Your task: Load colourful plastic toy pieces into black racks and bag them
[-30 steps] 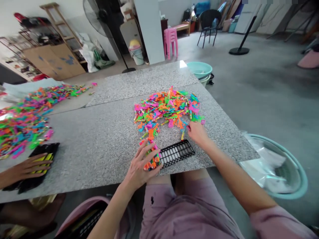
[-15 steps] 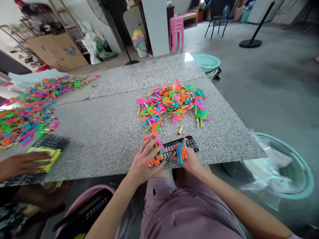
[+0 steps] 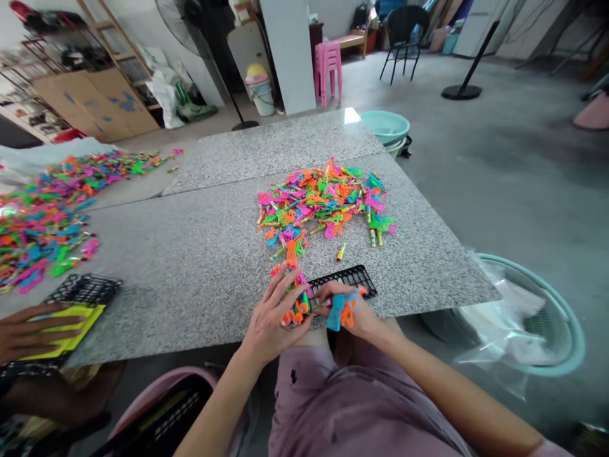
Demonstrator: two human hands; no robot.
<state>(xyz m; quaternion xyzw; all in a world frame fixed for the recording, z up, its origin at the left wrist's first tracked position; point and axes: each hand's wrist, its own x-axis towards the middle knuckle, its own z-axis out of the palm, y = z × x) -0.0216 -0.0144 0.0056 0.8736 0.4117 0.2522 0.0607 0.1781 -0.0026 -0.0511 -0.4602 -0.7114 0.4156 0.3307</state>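
Note:
My left hand [image 3: 272, 317] lies across a row of small bright plastic toy guns [image 3: 301, 303], with its thumb at the near side and its fingers over the top. These toys fill the left end of a black mesh tray [image 3: 364, 279] at the table's front edge. My right hand [image 3: 354, 311] is closed around a blue toy gun [image 3: 336, 311] and an orange one [image 3: 349, 312], above the tray's middle. Its fingertips reach close to the row, and what they pinch there is partly hidden. A small yellow tube [image 3: 341, 252] lies just beyond the tray.
A heap of coloured toy guns [image 3: 323, 197] lies on the speckled stone table [image 3: 204, 254]. Another heap [image 3: 42, 222] spreads at the left, near a co-worker's hand [image 3: 28, 330] on a yellow card [image 3: 85, 327]. A teal basket [image 3: 571, 343] with plastic bags stands at right.
My right hand has moved slightly left toward the row, and the blue and orange toy guns in it have tilted from upright to sideways. My left hand stays on the row.

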